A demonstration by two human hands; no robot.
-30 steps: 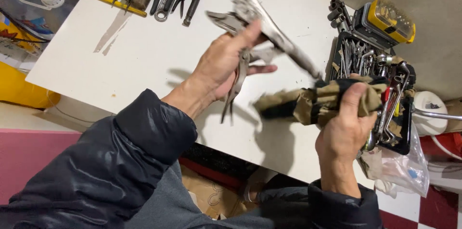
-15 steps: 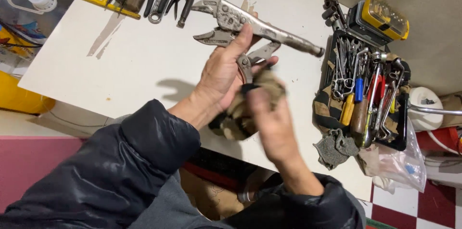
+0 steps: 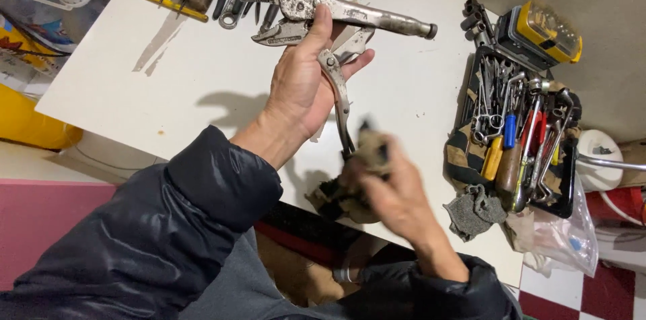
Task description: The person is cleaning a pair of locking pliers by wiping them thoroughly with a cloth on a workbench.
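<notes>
- Locking pliers [image 3: 336, 14], steel, heavy and rigid, sit above the bench at 12 o'clock, left hand [image 3: 303, 84] clasping the handles.
- Right hand [image 3: 390, 192], blurred, grips a soft rag [image 3: 350, 192] at the lever's tip.

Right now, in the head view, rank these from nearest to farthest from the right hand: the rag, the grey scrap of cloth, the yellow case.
1. Rag: in the right hand itself.
2. Grey scrap of cloth: just right, at the table edge.
3. Yellow case: far corner, beyond the tool tray.
</notes>
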